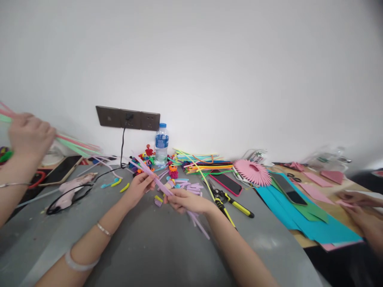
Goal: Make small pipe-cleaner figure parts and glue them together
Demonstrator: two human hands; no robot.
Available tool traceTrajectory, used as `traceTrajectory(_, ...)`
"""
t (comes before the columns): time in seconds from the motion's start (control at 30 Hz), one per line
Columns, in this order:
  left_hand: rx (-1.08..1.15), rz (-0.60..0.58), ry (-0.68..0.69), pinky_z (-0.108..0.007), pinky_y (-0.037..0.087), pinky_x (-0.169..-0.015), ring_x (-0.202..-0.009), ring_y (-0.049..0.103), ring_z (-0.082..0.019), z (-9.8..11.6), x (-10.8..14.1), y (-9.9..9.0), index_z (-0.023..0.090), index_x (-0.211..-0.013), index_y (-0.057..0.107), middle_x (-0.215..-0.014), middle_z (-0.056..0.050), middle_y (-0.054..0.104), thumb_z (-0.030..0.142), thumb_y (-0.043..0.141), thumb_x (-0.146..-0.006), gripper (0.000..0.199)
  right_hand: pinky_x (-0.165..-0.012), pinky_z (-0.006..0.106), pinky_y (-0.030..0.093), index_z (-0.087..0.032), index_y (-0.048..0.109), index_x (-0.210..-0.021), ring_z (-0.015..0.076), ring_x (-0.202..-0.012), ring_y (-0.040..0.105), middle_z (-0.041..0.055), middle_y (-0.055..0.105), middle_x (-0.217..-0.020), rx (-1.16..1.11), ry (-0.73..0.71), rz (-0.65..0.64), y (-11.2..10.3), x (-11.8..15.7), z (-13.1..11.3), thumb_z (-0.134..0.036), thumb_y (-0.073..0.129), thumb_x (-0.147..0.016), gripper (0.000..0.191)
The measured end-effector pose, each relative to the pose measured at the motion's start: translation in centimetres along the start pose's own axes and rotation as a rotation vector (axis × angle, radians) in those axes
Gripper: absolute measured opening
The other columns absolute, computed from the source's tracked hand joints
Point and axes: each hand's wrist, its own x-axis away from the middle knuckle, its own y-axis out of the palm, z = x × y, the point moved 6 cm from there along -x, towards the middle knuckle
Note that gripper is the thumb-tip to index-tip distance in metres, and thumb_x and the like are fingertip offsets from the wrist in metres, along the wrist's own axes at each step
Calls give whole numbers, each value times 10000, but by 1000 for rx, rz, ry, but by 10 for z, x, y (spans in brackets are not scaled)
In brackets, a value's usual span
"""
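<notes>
Both my hands hold a bundle of light purple pipe cleaners low over the grey table. My left hand pinches the bundle toward its upper end, and the fingers of my right hand are wrapped round its lower part. Loose ends spread out past both hands. Right behind my right hand lie several short cut purple pieces. A small yellow and purple piece rests on the table between my hands. Pliers with yellow and black handles lie to the right of my right hand.
At the wall stand a water bottle and a pile of coloured pipe cleaners. A pink glue gun with a black cable lies left. Another person's hand grips pipe cleaners at left; other hands handle pink paper at right.
</notes>
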Motion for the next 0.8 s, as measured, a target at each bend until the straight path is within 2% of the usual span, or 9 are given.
traceTrajectory(0.1,41,47,-24,-211,437,-546,-537,524,-93,-1,-1,-3,126,-770,693,-552,19,572,446,780,-686,343,-456,224,103,-173,565,-947,56,-466,122,-109,227,-589,-140,-42,11,0,7,8,-533,607,-859,373)
traceTrajectory(0.2,86,102,-17,-197,454,-551,-536,513,-78,1,-3,-6,118,-760,707,-537,29,563,442,815,-643,362,-440,227,97,-159,587,-941,50,-445,118,-104,242,-588,-222,-59,41,-9,11,13,-521,582,-878,368)
traceTrajectory(0.27,112,168,-1,-191,466,-552,-539,511,-70,3,-4,-10,117,-749,713,-545,33,572,431,846,-599,372,-424,221,128,-151,602,-957,44,-423,163,-96,288,-589,-233,-50,51,-18,11,16,-514,586,-874,372)
traceTrajectory(0.37,149,274,26,-226,528,-619,-630,588,-99,4,-6,-18,123,-703,707,-668,-8,668,412,886,-524,384,-416,211,231,-151,608,-1013,49,-423,331,-63,421,-632,-162,-40,77,-30,8,16,-513,604,-856,394)
traceTrajectory(0.43,153,292,13,-262,559,-661,-667,627,-121,2,-7,-21,124,-698,708,-729,-31,706,413,898,-495,401,-436,208,295,-160,594,-1046,60,-452,415,-42,499,-673,-64,-46,118,-37,4,11,-516,599,-858,403)
traceTrajectory(0.53,112,287,-40,-257,561,-623,-586,622,-112,-3,-8,-24,119,-732,724,-656,-20,691,410,904,-484,422,-472,201,345,-159,580,-1091,69,-475,443,-43,527,-663,179,-55,203,-42,-1,-5,-483,582,-875,389)
traceTrajectory(0.63,66,299,-55,-236,549,-584,-553,613,-107,-4,-7,-25,115,-734,729,-615,-8,670,400,908,-474,425,-492,204,382,-147,596,-1094,83,-503,475,-25,563,-687,463,-13,292,-42,-5,-25,-368,568,-892,301)
traceTrajectory(0.7,50,305,-45,-229,540,-565,-538,602,-103,-3,-6,-25,116,-731,726,-606,-3,661,393,907,-476,418,-514,211,403,-146,627,-1025,97,-533,521,-1,609,-731,644,37,302,-40,-8,-36,-278,560,-884,204)
traceTrajectory(0.8,66,334,-22,-220,528,-547,-523,587,-98,0,-5,-25,119,-728,711,-593,7,650,388,909,-468,424,-561,220,417,-153,663,-887,126,-588,592,20,671,-747,880,123,238,-38,-11,-48,-203,563,-856,116)
